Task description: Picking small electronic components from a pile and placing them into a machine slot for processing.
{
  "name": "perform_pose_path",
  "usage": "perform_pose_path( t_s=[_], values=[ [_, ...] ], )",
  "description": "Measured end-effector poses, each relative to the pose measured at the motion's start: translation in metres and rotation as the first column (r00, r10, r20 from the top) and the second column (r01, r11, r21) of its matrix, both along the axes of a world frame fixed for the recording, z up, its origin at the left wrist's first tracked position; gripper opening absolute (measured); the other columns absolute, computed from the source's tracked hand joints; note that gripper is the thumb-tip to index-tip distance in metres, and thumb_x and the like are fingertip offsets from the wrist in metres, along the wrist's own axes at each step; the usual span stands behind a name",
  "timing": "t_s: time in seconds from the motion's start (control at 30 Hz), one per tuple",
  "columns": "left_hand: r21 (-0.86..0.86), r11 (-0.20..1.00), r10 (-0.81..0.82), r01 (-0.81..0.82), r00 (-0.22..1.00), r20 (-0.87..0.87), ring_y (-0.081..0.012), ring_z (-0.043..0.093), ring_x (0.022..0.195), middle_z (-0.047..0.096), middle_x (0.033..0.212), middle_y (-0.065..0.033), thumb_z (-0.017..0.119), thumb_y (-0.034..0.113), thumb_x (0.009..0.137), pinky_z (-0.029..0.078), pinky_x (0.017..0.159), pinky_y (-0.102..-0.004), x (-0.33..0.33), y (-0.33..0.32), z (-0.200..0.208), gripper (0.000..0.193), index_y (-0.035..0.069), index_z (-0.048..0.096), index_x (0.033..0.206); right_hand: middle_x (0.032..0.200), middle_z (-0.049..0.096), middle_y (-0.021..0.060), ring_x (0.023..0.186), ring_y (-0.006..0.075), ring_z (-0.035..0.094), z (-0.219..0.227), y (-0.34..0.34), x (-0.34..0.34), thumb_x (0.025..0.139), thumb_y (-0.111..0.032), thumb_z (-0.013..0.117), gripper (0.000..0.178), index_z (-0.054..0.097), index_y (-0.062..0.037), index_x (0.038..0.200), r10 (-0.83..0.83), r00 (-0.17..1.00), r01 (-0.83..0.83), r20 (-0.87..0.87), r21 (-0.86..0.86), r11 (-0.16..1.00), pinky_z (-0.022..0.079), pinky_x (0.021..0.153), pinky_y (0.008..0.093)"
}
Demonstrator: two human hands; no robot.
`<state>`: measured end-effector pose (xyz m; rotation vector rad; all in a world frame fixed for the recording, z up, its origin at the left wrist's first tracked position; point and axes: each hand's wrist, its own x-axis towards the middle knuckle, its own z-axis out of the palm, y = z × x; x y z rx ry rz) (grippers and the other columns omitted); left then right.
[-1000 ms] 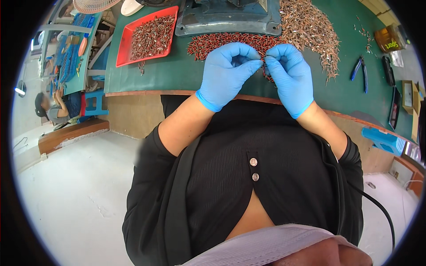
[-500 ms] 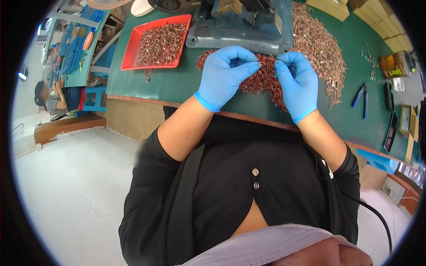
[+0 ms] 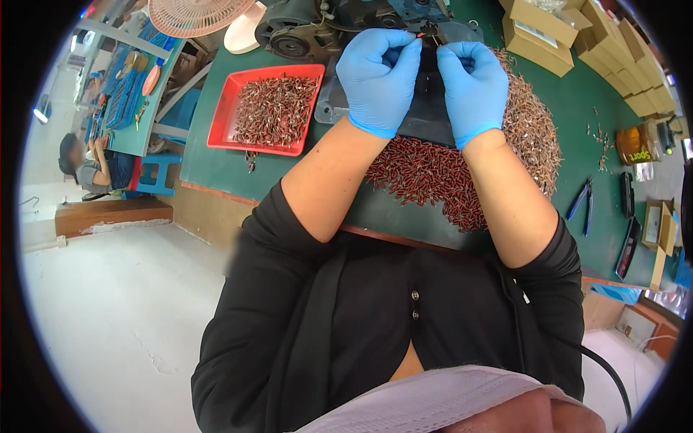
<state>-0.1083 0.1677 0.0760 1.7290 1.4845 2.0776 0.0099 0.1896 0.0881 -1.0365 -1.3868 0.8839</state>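
Red piece (image 3: pixel 420 35) pinched in left hand (image 3: pixel 379 83); right hand (image 3: pixel 473 90), grip unclear; green table (image 3: pixel 216 167) ahead, whitish floor (image 3: pixel 137 303) at left.

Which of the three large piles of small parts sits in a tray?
The left pile, inside the red tray; the central dark-red pile and right-hand copper-coloured pile lie loose on the green tabletop.

Red piece (image 3: pixel 420 35) at left hand (image 3: pixel 379 83), too small for detail
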Motion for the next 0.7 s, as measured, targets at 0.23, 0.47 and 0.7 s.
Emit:
perform_pose_path(
  t_s=[0.23, 0.47, 0.7],
  values=[
    [0.089, 0.991, 0.112, -0.104, 0.990, -0.091, -0.0051, 0.052, 0.057, 0.063, 0.074, -0.0037, 0.072, 0.000, 0.074, 0.042, 0.051, -0.0195, -0.001, 0.017, -0.002, 0.008, 0.000, 0.067, 0.081, 0.072, 0.064, 0.0075, 0.065, 0.0129, 0.059, 0.000, 0.016, -0.015, 0.078, -0.019, 0.066, 0.020, 0.064, 0.0001, 0.083, -0.002, 1.000, 0.002, -0.017, -0.015, 1.000, 0.049, 0.062, 0.0271],
    [0.133, 0.980, 0.160, -0.145, 0.981, -0.112, -0.0069, 0.054, 0.055, 0.061, 0.073, -0.0043, 0.072, -0.001, 0.074, 0.043, 0.051, -0.0207, 0.000, 0.029, -0.008, 0.008, 0.000, 0.066, 0.080, 0.073, 0.064, 0.0058, 0.065, 0.0109, 0.057, 0.001, 0.022, -0.018, 0.077, -0.017, 0.067, 0.020, 0.064, 0.0013, 0.084, -0.009, 1.000, 0.010, 0.011, -0.056, 0.998, 0.048, 0.062, 0.0254],
    [0.160, 0.974, 0.181, -0.160, 0.974, -0.133, -0.0091, 0.053, 0.052, 0.060, 0.071, -0.0057, 0.072, -0.001, 0.072, 0.041, 0.049, -0.0217, 0.002, 0.033, -0.008, 0.009, 0.001, 0.066, 0.078, 0.072, 0.063, 0.0037, 0.065, 0.0083, 0.055, 0.001, 0.024, -0.018, 0.077, -0.013, 0.068, 0.018, 0.064, 0.0030, 0.083, -0.014, 1.000, 0.015, 0.027, -0.053, 0.998, 0.047, 0.061, 0.0231]
  ],
)
